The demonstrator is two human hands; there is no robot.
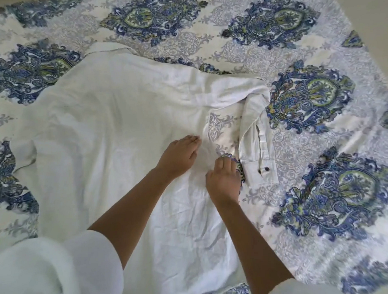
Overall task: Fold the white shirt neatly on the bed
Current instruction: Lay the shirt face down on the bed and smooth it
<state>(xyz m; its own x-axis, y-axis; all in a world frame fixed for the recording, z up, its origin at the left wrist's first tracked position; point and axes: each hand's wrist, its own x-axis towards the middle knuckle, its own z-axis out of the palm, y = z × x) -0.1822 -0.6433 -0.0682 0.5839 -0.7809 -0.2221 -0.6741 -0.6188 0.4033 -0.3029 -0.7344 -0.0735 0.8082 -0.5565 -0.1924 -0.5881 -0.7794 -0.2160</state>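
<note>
The white shirt (113, 124) lies spread and wrinkled across the middle of the bed (323, 153). One sleeve (254, 136) bends down at the right, its cuff with a dark button lying near my right hand. My left hand (179, 157) rests flat on the shirt's right edge, fingers together and pointing away from me. My right hand (224, 180) sits just right of it, fingers curled at the shirt's edge where the cloth meets the bedspread. Whether it pinches the fabric is not clear.
The bedspread is white with large blue and green paisley medallions (312, 97) and covers the whole bed. A plain floor strip shows at the top right corner (386, 19). My white sleeves fill the bottom corners.
</note>
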